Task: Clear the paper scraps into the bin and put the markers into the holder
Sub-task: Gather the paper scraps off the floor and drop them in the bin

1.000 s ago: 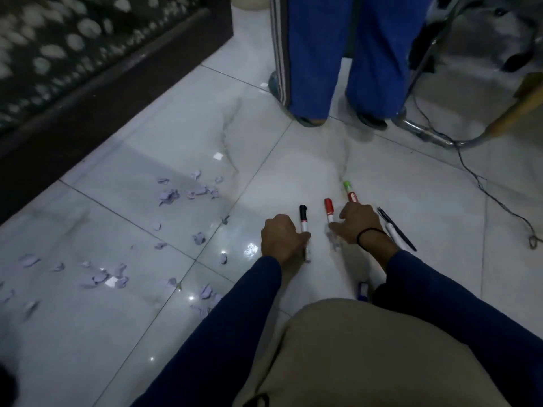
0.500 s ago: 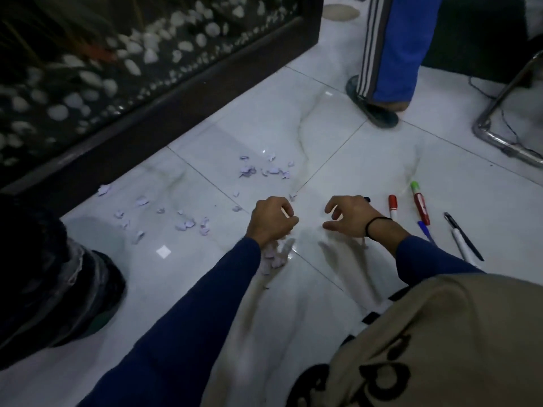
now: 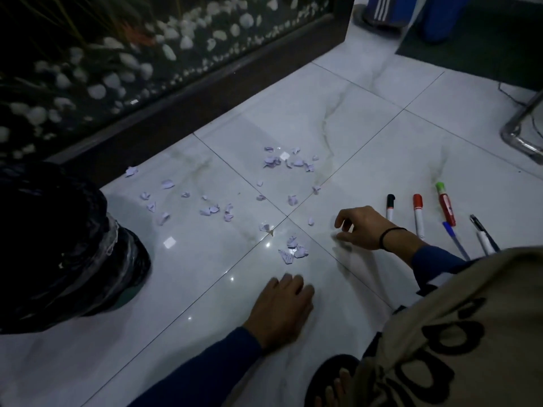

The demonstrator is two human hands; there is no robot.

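Pale purple paper scraps (image 3: 223,198) lay strewn across the glossy tiled floor (image 3: 367,136) at mid-frame, a small heap (image 3: 292,251) nearest the person. The bag-lined bin (image 3: 58,248) sat at the left edge; the markers (image 3: 418,214) lay in a row at right, and no holder was in view. The right hand (image 3: 363,230) hovered half-curled and empty beside the heap; the left hand (image 3: 283,308) rested loosely closed, holding nothing visible. Sweeping carelessly would likely scatter the light scraps further, or knock the markers rolling.
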